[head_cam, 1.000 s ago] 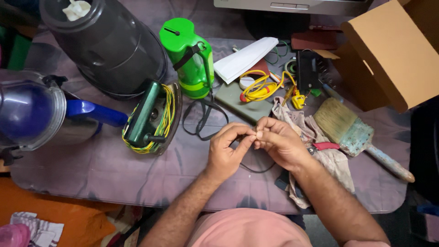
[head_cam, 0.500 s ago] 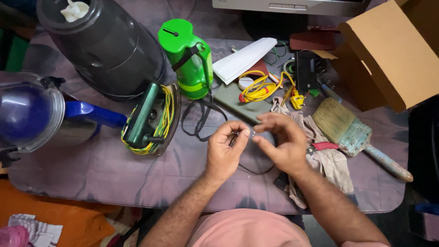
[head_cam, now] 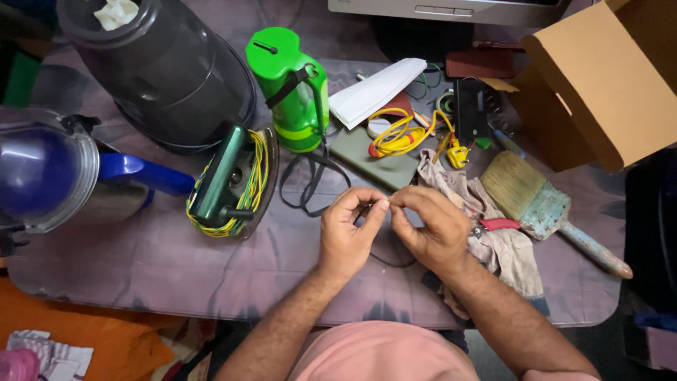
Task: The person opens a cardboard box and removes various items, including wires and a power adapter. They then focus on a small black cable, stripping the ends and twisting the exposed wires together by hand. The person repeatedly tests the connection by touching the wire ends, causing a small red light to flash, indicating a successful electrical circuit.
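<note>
Fingertips of my left hand (head_cam: 345, 229) and right hand (head_cam: 434, 229) meet above the middle of the purple-clothed table (head_cam: 141, 261), each grip pinched narrow on a thin dark wire (head_cam: 395, 262) that trails toward the near edge. It looks light, limp and slippery, best held close to its end; both wrists are bent inward, forearms rising from the near edge.

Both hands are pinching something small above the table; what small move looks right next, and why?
Probably keep the pinch and draw the fingertips slightly apart or twist. The left hand and right hand meet fingertip to fingertip over a thin dark wire that loops below them; what sits between the fingers is too small to tell.
</note>
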